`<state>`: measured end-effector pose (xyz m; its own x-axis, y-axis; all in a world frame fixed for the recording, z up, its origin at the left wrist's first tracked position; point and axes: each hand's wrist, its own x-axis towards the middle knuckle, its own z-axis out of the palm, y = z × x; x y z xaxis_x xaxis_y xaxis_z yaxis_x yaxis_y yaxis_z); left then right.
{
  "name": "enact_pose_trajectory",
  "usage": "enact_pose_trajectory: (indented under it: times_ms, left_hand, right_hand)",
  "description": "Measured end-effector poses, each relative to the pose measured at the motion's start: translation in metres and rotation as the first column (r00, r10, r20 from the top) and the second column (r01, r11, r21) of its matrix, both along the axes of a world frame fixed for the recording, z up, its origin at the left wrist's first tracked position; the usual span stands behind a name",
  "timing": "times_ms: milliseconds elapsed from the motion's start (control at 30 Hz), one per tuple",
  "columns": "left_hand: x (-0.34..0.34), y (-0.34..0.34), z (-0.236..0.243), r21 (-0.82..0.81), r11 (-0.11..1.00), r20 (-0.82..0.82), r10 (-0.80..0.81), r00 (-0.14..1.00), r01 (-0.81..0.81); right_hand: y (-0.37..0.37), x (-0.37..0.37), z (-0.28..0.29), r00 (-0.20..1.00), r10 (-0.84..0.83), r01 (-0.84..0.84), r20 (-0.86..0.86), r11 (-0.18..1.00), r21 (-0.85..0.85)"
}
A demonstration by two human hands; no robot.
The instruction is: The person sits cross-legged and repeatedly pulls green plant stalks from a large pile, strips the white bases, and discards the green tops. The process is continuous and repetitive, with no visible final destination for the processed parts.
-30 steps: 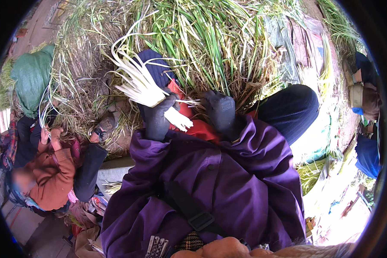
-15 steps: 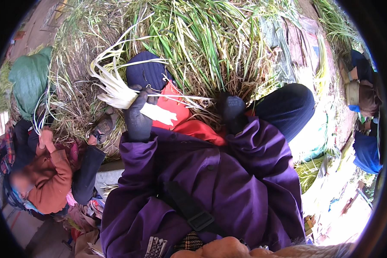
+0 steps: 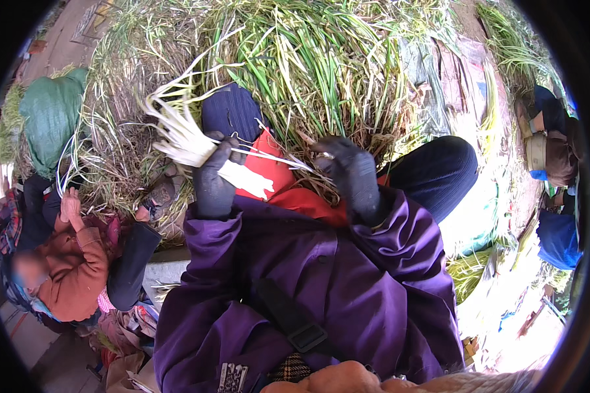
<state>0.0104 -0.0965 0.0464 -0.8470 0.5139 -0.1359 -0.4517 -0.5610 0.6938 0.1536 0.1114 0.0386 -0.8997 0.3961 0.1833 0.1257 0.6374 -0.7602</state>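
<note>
In my left hand (image 3: 217, 173), in a dark glove, is a bundle of pale chives (image 3: 183, 143). Its white cut ends point toward my right hand and its thin leaves fan out to the upper left. One or two loose pale stalks (image 3: 275, 158) stretch from that hand toward the right one. My right hand (image 3: 355, 171), also gloved, is raised beside the bundle with curled fingers near the tips of those stalks. What sits between its fingertips is too small to make out. Below both hands lies a red cloth (image 3: 269, 160) on my lap.
A big heap of long green and dried leaves (image 3: 314, 65) spreads in front of my knees. At left, a person in a rust-coloured top (image 3: 78, 275) handles thin stalks near a green sack (image 3: 49, 124). Blue cloth (image 3: 557, 239) and other things stand at the right edge.
My right hand has come up from the leaf heap's near edge and its fingers now show. My left hand has shifted slightly, still holding the chives.
</note>
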Motion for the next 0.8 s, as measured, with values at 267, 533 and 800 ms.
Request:
enact_pose_trajectory:
  times_ms: [267, 533, 800]
  left_hand:
    - [0.02, 0.011, -0.007, -0.056, 0.997, 0.002, -0.055, 0.998, 0.055]
    - [0.042, 0.014, -0.019, -0.223, 0.96, 0.014, -0.173, 0.985, 0.172]
    - [0.038, 0.016, -0.013, -0.169, 0.976, 0.085, -0.122, 0.989, 0.135]
  right_hand:
    - [-0.027, 0.008, 0.004, 0.988, 0.06, 0.022, 0.14, 0.852, -0.524]
    - [-0.053, 0.0, 0.0, 0.979, 0.192, -0.194, 0.072, 0.981, 0.028]
    - [-0.046, -0.008, 0.013, 0.917, 0.339, -0.357, 0.209, 0.933, 0.055]
